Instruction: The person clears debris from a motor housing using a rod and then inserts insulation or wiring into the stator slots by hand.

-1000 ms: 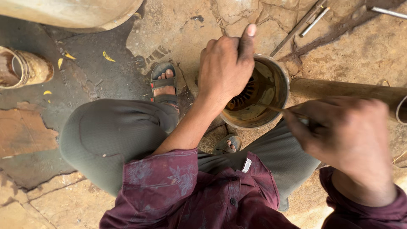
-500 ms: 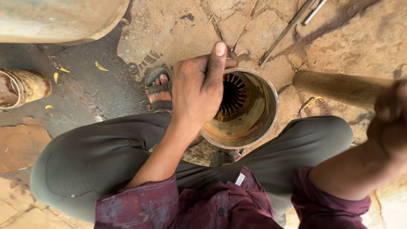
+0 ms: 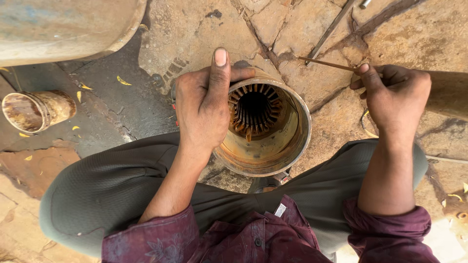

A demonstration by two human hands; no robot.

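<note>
While the left hand [image 3: 204, 104] grips its rim, the rusty cylindrical metal motor housing [image 3: 273, 146] sits mid-frame; the right hand [image 3: 397, 97] pinches a thin wooden stick [image 3: 326, 64] over bare stone floor [image 3: 312, 29], upper right.

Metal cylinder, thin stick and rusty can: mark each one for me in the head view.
metal cylinder [image 3: 280, 160], head view, inner wall near the rim.
thin stick [image 3: 325, 64], head view, bare shaft left of the right hand [image 3: 397, 95].
rusty can [image 3: 29, 112], head view, inside of its open mouth.
</note>
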